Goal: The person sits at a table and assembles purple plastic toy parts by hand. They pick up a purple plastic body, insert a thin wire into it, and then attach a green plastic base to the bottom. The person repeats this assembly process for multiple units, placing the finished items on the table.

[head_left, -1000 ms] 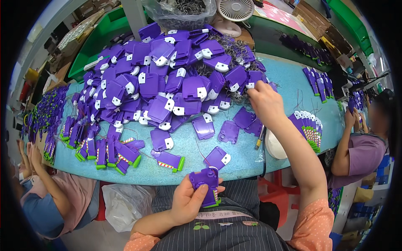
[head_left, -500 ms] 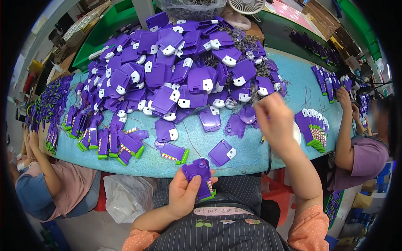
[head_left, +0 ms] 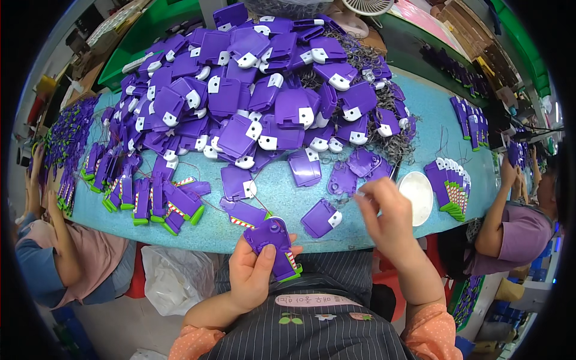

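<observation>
In front of me, a person in a dark striped apron [head_left: 324,339] works at a light-blue bench [head_left: 282,201]. Their left hand [head_left: 253,273] pinches a purple casing [head_left: 264,236] between thumb and fingers, just past the bench's near edge; its moulded inner side faces up, with a red-and-white striped strip and a green end. The right hand [head_left: 390,213] hovers above the bench, fingers loosely bent; I cannot tell whether they grip anything small. Near it are a round white dish [head_left: 416,201] and 1 loose white-cornered casing [head_left: 318,217]. Behind lies a large heap of purple casings [head_left: 224,99], with tangled grey metal pieces [head_left: 393,144] at its right. Green-ended parts [head_left: 180,201] cluster at left; more form a neat fan [head_left: 441,183] at right.
</observation>
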Motion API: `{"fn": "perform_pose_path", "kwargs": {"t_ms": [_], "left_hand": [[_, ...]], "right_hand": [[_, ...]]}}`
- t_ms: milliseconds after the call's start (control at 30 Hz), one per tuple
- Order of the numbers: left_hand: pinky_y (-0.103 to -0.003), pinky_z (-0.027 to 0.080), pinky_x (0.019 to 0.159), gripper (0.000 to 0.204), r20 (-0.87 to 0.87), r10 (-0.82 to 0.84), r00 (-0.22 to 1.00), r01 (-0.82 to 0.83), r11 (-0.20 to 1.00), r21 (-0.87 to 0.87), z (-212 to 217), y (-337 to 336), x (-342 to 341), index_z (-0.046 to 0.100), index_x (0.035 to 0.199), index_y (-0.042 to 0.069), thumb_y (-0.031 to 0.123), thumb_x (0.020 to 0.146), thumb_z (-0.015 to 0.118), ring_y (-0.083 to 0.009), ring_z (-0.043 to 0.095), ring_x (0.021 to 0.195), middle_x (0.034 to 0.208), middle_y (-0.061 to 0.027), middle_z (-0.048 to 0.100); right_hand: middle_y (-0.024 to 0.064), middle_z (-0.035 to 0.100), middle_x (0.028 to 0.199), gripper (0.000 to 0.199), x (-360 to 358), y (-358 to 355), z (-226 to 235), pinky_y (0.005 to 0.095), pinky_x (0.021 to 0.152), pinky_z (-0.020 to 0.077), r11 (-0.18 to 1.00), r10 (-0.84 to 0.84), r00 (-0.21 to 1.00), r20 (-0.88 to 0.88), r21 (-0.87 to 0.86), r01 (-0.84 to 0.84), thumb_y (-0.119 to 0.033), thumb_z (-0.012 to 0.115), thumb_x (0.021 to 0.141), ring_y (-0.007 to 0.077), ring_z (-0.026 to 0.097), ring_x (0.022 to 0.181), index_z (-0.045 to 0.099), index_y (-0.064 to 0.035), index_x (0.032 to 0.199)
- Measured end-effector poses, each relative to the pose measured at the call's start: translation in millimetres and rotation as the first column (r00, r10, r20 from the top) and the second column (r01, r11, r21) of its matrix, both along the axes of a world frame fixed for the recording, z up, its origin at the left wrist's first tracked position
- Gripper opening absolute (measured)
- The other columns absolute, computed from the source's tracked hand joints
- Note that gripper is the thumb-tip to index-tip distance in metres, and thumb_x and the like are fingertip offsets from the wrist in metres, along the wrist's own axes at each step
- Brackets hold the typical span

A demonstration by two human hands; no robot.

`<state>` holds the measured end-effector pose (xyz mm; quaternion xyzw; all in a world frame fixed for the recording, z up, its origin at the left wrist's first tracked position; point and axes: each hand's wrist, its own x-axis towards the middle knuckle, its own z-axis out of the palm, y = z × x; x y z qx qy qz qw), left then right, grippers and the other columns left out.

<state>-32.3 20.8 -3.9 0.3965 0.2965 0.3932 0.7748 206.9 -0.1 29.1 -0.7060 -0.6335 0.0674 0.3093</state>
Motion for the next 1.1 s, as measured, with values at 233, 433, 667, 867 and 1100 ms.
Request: {"fn": "perform_pose_path", "kwargs": {"t_ms": [233, 433, 667, 867, 1100], "left_hand": [[-0.039, 0.052, 0.084, 0.031, -0.053, -0.062, 0.997, 0.062, 0.998, 0.004, 10.5, -7.2, 6.3, 0.037, 0.123, -0.001, 0.014, 0.096, 0.042, -0.0282, 0.064, 0.093, 0.112, -0.023, 0.057], [-0.038, 0.052, 0.085, 0.031, -0.044, -0.064, 0.997, 0.062, 0.997, -0.04, 9.5, -10.2, -3.4, 0.036, 0.125, -0.002, 0.011, 0.097, 0.041, -0.0288, 0.063, 0.097, 0.115, -0.0229, 0.056], [-0.039, 0.051, 0.085, 0.032, 0.009, -0.22, 0.975, 0.219, 0.964, -0.15, 9.1, -7.8, 2.0, 0.036, 0.126, -0.003, 0.01, 0.096, 0.04, -0.0298, 0.063, 0.098, 0.114, -0.0219, 0.057], [-0.039, 0.049, 0.089, 0.033, 0.016, -0.358, 0.934, 0.355, 0.916, -0.19, 15.7, -3.2, 13.1, 0.034, 0.126, -0.003, 0.007, 0.096, 0.04, -0.0301, 0.06, 0.104, 0.118, -0.0232, 0.054], [-0.041, 0.05, 0.088, 0.034, -0.021, -0.365, 0.931, 0.353, 0.912, -0.208, 19.8, -6.0, 11.8, 0.033, 0.127, -0.002, 0.006, 0.094, 0.041, -0.0332, 0.061, 0.1, 0.116, -0.0252, 0.055]], "right_hand": [[0.0102, 0.052, 0.085, 0.01, 5.2, 47.4, -14.1, 0.0373, 0.069, 0.0494, 0.989, 0.029, 0.923, 0.383, -0.142, 0.028, -0.012, 0.066, 0.075, 0.0276, 0.055, 0.089, 0.061, -0.0026, 0.078], [0.0123, 0.059, 0.086, 0.008, 12.1, 11.7, 15.1, 0.0321, 0.064, 0.0488, 0.993, -0.1, 0.993, 0.062, 0.065, 0.096, -0.003, 0.065, 0.075, 0.0248, 0.06, 0.079, 0.058, 0.0008, 0.077], [0.0076, 0.06, 0.073, 0.007, 64.7, -70.2, 35.5, 0.0237, 0.056, 0.0425, 0.936, -0.339, 0.909, -0.244, 0.01, 0.352, -0.001, 0.059, 0.083, 0.0123, 0.056, 0.063, 0.055, 0.0013, 0.079], [0.0131, 0.058, 0.09, 0.014, 80.8, -63.4, 1.3, 0.0384, 0.078, 0.0409, 0.94, -0.338, 0.931, 0.141, 0.096, 0.327, -0.004, 0.068, 0.074, 0.0313, 0.053, 0.089, 0.055, -0.0011, 0.073], [0.0103, 0.059, 0.09, 0.01, 66.5, -73.8, 18.8, 0.0294, 0.073, 0.0401, 0.861, -0.475, 0.872, -0.118, 0.14, 0.489, -0.001, 0.066, 0.076, 0.0205, 0.053, 0.082, 0.056, -0.001, 0.073]]}}
